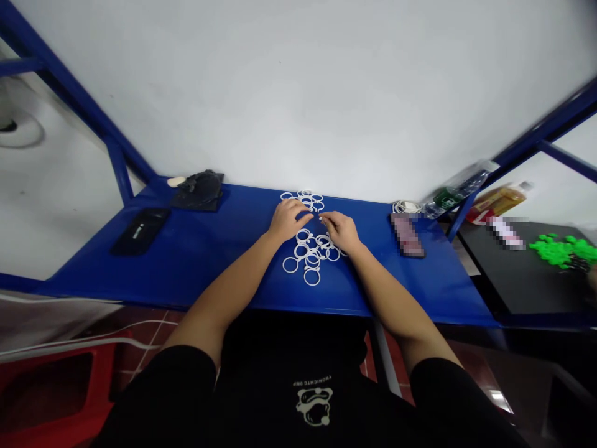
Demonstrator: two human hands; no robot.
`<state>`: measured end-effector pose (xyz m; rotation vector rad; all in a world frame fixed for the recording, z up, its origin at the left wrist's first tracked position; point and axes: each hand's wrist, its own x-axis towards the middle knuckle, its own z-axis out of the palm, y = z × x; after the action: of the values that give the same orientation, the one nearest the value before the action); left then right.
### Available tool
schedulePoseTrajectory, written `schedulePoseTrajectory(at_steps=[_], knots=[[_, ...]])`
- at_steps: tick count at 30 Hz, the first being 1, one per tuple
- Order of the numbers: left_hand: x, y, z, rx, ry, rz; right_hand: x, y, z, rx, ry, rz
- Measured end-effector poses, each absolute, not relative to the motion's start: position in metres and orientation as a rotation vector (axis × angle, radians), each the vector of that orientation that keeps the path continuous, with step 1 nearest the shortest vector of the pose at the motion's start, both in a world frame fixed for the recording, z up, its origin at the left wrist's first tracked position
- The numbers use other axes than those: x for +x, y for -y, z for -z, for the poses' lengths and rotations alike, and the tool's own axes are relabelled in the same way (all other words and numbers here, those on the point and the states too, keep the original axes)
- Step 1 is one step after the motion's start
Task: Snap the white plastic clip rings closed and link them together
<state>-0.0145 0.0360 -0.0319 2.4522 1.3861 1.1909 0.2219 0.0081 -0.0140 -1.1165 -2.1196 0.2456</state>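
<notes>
Above the middle of the blue table (242, 249), my left hand (286, 221) has its fingers bent, thumb and index close together at the edge of the far group of white plastic rings (318, 198). Whatever it holds is too small to make out. My right hand (342, 230) faces it a short gap away, its thumb and index pinched, with a tiny white bit at the tips. Between and below my forearms lies a near group of white rings (312, 276) with small knobs, several overlapping. My right hand partly covers some of them.
At the left lie a black flat case (140, 231) and a dark crumpled bag (200, 190). To the right are a phone (407, 235), a coiled white cable (407, 207) and a clear bottle (459, 190). A dark side table (517, 280) bears bright green pieces (562, 250).
</notes>
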Motion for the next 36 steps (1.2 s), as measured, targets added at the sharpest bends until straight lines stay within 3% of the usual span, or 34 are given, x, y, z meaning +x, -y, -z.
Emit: schedulePoseTrajectory(at_steps=[4, 8, 15, 24, 36], knots=[[-0.027, -0.043, 0.032, 2.334, -1.709, -0.95, 0.233, -0.011, 0.013, -1.176, 2.195, -0.194], [-0.03, -0.047, 0.041, 2.342, -1.728, -0.8, 0.235, -0.014, 0.014, -1.17, 2.179, -0.211], [-0.032, -0.05, 0.052, 2.429, -1.592, -0.988, 0.233, -0.016, 0.017, -1.117, 2.179, -0.292], [-0.01, -0.021, 0.029, 2.189, -1.191, -1.286, 0.229, -0.008, 0.015, -1.015, 2.118, -0.212], [-0.003, -0.011, 0.025, 2.331, -1.073, -1.272, 0.225, -0.003, 0.009, -0.933, 2.14, -0.219]])
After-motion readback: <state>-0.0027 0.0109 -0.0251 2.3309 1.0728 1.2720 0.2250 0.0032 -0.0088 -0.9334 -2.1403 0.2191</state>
